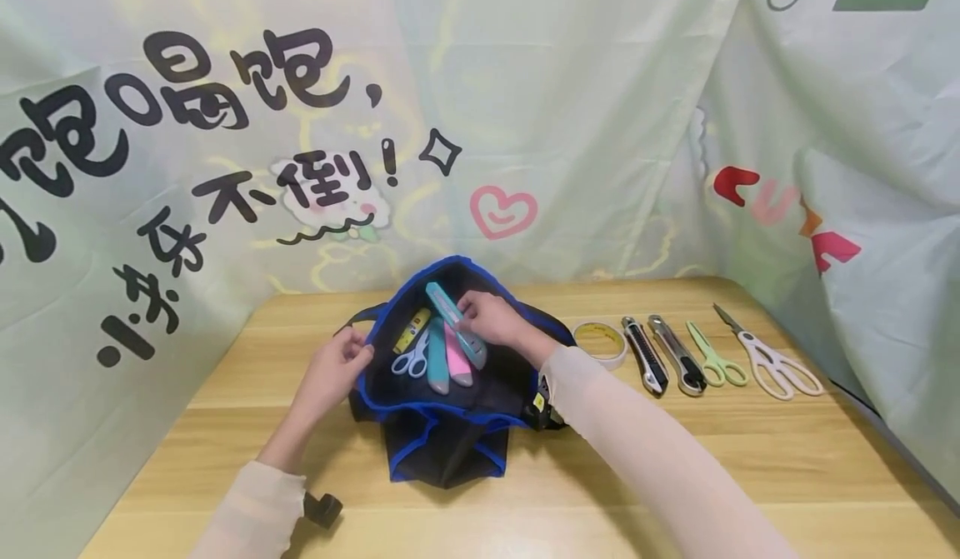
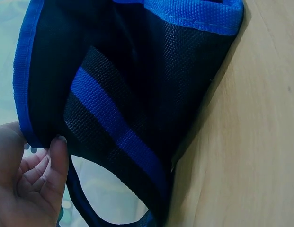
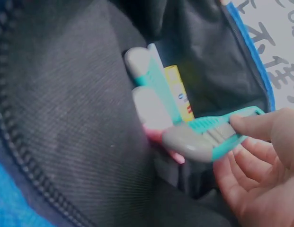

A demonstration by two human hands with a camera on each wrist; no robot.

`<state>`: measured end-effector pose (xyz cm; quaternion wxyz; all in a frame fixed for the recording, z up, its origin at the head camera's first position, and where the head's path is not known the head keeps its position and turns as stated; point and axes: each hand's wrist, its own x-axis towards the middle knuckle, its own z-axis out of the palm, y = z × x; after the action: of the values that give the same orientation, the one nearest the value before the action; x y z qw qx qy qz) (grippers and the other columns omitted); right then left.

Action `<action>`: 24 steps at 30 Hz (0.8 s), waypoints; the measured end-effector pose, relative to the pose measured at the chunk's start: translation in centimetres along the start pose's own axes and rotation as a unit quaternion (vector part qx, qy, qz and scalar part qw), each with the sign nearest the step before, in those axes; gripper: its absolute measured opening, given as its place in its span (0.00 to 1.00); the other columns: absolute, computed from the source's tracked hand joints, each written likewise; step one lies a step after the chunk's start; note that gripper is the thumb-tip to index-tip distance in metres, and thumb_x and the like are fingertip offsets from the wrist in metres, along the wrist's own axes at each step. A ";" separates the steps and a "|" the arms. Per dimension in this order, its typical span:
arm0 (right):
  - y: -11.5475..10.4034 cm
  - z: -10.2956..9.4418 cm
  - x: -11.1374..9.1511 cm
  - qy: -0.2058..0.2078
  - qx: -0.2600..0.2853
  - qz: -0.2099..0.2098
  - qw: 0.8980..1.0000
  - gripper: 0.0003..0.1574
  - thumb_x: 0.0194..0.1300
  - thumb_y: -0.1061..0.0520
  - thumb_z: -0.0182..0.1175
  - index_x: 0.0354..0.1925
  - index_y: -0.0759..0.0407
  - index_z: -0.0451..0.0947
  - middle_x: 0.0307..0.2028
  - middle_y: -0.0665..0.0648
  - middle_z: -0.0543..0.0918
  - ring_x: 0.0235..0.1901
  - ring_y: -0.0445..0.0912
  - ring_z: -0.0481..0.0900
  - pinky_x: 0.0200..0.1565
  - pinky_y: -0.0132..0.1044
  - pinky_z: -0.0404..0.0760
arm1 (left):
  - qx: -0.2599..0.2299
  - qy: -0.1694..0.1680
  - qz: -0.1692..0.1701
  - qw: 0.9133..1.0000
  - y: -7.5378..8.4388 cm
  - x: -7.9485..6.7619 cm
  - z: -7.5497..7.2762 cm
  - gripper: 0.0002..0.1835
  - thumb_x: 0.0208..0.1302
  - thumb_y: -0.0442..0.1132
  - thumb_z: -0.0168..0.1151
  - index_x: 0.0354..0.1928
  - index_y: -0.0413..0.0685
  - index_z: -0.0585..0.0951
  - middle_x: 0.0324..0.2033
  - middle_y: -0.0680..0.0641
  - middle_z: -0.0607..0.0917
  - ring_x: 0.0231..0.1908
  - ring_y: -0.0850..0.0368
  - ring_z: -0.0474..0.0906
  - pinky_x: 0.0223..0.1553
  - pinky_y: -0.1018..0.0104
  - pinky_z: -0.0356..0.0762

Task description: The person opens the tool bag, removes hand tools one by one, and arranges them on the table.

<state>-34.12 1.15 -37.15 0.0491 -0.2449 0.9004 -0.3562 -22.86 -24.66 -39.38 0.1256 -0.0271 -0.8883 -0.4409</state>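
A black tool bag (image 1: 502,384) with blue edging stands open on the table. My left hand (image 1: 330,371) pinches its rim on the left, thumb against the fabric in the left wrist view (image 2: 35,175). Inside the opening, my right hand (image 1: 491,317) grips a teal utility knife (image 1: 471,345) with a grey end, seen close in the right wrist view (image 3: 189,142). Below it in the bag lie another teal knife (image 1: 437,359), a pink knife (image 1: 457,363), pale blue-handled scissors (image 1: 410,364) and a yellow item (image 1: 412,330) whose kind I cannot tell.
Right of the bag lie a tape roll (image 1: 600,344), a black-and-silver utility knife (image 1: 645,357), a silver one (image 1: 677,355), green scissors (image 1: 716,359) and white-handled scissors (image 1: 772,363). A small black object (image 1: 322,509) is by my left sleeve. Printed cloth (image 1: 585,126) hangs behind.
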 end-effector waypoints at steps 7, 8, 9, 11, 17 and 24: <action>-1.1 -1.6 -1.1 -0.015 0.066 -0.014 0.998 0.21 0.63 0.58 0.67 0.51 0.64 0.75 0.40 0.60 0.82 0.36 0.49 0.81 0.37 0.38 0.83 | 0.000 0.001 -0.001 1.000 -0.3 0.1 0.0 0.08 0.68 0.37 0.59 0.44 0.39 0.75 0.32 0.42 0.82 0.23 0.53 0.77 0.23 0.62 0.80; -1.1 -1.9 -1.3 -0.017 0.078 -0.017 0.997 0.22 0.63 0.59 0.67 0.53 0.64 0.75 0.40 0.60 0.82 0.35 0.49 0.81 0.37 0.38 0.83 | 0.001 0.002 -0.001 1.000 -0.4 0.1 0.0 0.08 0.68 0.37 0.59 0.44 0.39 0.75 0.32 0.42 0.82 0.23 0.53 0.77 0.23 0.62 0.80; -1.2 -2.3 -1.5 -0.020 0.090 -0.019 0.996 0.22 0.63 0.59 0.66 0.54 0.65 0.74 0.41 0.60 0.82 0.36 0.50 0.80 0.37 0.38 0.83 | 0.002 0.003 0.000 1.000 -0.4 0.2 0.0 0.08 0.68 0.37 0.59 0.44 0.40 0.75 0.32 0.42 0.82 0.23 0.53 0.77 0.23 0.62 0.80; -1.1 -2.9 -1.8 -0.025 0.109 -0.022 0.993 0.23 0.64 0.59 0.65 0.55 0.65 0.73 0.42 0.61 0.81 0.37 0.50 0.80 0.39 0.40 0.83 | 0.002 0.003 0.003 1.000 -0.4 0.2 0.1 0.08 0.68 0.37 0.59 0.44 0.40 0.75 0.32 0.42 0.82 0.22 0.53 0.77 0.23 0.62 0.79; -0.6 -4.9 -3.0 -0.026 0.153 -0.012 0.988 0.24 0.66 0.58 0.63 0.57 0.66 0.70 0.44 0.63 0.80 0.39 0.52 0.79 0.41 0.42 0.83 | 0.002 0.001 0.005 1.000 -0.3 0.3 -0.1 0.09 0.68 0.38 0.59 0.44 0.40 0.75 0.32 0.41 0.83 0.22 0.53 0.77 0.23 0.62 0.79; 0.6 -7.5 -5.9 -0.023 0.172 0.003 0.985 0.30 0.67 0.56 0.62 0.63 0.66 0.67 0.46 0.65 0.78 0.41 0.53 0.80 0.46 0.47 0.81 | 0.006 -0.003 0.009 1.000 -0.3 0.4 -0.1 0.09 0.68 0.38 0.59 0.44 0.40 0.75 0.32 0.41 0.83 0.21 0.53 0.76 0.23 0.62 0.78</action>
<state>-31.20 8.96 -32.45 0.1118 -0.2382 0.8251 -0.5000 -23.30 -24.98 -39.45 0.1275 -0.0360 -0.8908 -0.4346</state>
